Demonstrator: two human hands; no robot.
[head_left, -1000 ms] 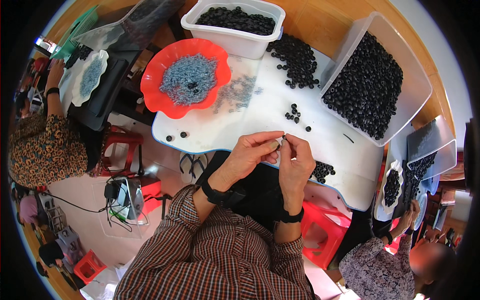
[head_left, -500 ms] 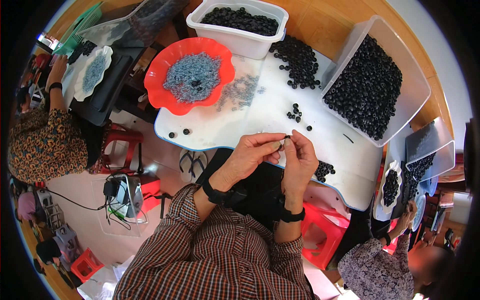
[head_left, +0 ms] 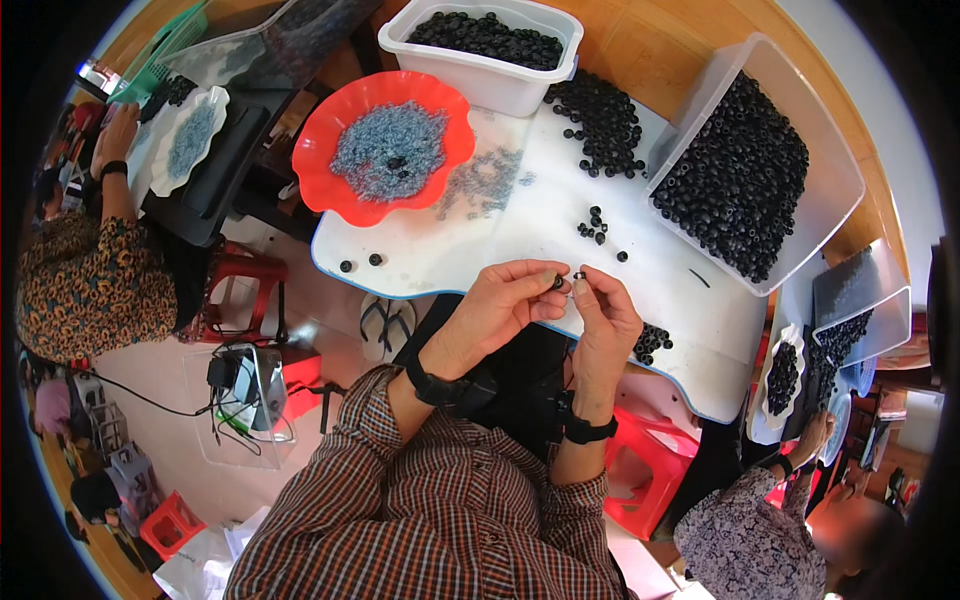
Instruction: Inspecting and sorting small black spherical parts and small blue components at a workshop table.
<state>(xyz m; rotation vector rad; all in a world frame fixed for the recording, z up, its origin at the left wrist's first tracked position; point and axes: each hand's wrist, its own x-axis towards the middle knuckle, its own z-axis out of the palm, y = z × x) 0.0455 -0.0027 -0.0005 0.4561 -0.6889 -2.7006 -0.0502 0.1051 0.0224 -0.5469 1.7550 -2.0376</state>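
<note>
My left hand (head_left: 505,305) and my right hand (head_left: 603,318) meet fingertip to fingertip over the near edge of the white table (head_left: 520,225). Between the fingertips I pinch a small black ring (head_left: 560,282) in the left hand and a tiny part (head_left: 579,276) in the right. A few loose black rings (head_left: 594,224) lie on the table just beyond my hands. A red wavy-edged bowl (head_left: 345,200) holding small grey parts sits at the far left of the table.
A white tub (head_left: 495,75) and a clear bin (head_left: 745,180) both hold black rings, with a loose heap (head_left: 600,115) between them. Another pile (head_left: 652,342) lies by my right wrist. People work at the left (head_left: 95,270) and lower right (head_left: 745,530). Red stools stand under the table.
My hands have stayed together at the table's edge, the fingers shifting slightly on the small parts. The view has tilted a little.
</note>
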